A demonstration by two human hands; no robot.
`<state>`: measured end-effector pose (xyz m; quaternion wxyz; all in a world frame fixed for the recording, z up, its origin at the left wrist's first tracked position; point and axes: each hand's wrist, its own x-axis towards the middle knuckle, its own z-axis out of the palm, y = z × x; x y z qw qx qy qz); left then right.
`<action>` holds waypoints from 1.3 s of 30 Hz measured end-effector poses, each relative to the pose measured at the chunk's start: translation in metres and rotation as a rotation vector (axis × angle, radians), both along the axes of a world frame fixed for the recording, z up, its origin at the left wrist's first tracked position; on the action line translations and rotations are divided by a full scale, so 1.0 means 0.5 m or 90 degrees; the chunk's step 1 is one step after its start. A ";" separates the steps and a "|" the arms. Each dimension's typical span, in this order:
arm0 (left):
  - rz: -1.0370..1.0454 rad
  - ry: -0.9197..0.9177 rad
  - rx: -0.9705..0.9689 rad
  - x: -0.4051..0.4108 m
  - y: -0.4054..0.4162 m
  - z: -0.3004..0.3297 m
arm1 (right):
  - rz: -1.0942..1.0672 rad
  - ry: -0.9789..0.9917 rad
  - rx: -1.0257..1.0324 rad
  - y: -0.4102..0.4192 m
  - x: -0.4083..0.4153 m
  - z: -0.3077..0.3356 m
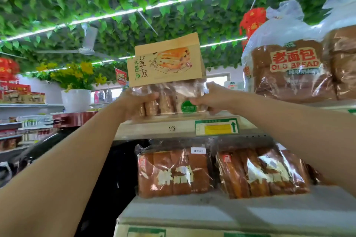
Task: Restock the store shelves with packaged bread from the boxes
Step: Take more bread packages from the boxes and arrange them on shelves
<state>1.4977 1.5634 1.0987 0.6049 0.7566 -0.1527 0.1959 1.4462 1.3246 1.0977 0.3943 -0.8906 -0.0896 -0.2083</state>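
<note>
Kraft-topped bread pack (165, 79) gripped by left hand (134, 106) and right hand (210, 98) at top shelf (173, 127) — not yet released; lower shelf (192, 209) already stocked.

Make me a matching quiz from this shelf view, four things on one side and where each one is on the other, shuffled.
Things:
1. Tan-label bread pack
2. Old Bread bag
3. White flowerpot
4. Yellow price tag

Places:
A. far shelf on the left
B. top shelf, right of the hands
C. front edge of the top shelf
D. between left hand and right hand

Pairs: 1-D, 2-B, 3-A, 4-C
</note>
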 end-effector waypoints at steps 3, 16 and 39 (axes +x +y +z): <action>-0.055 0.021 -0.048 0.026 0.030 0.002 | 0.032 0.012 0.011 0.025 0.007 0.000; -0.074 -0.007 -0.070 0.066 0.053 -0.012 | 0.047 0.094 -0.001 0.026 0.037 0.007; 0.087 -0.466 0.131 -0.071 0.026 -0.309 | 0.098 -0.656 -0.580 0.055 -0.078 -0.235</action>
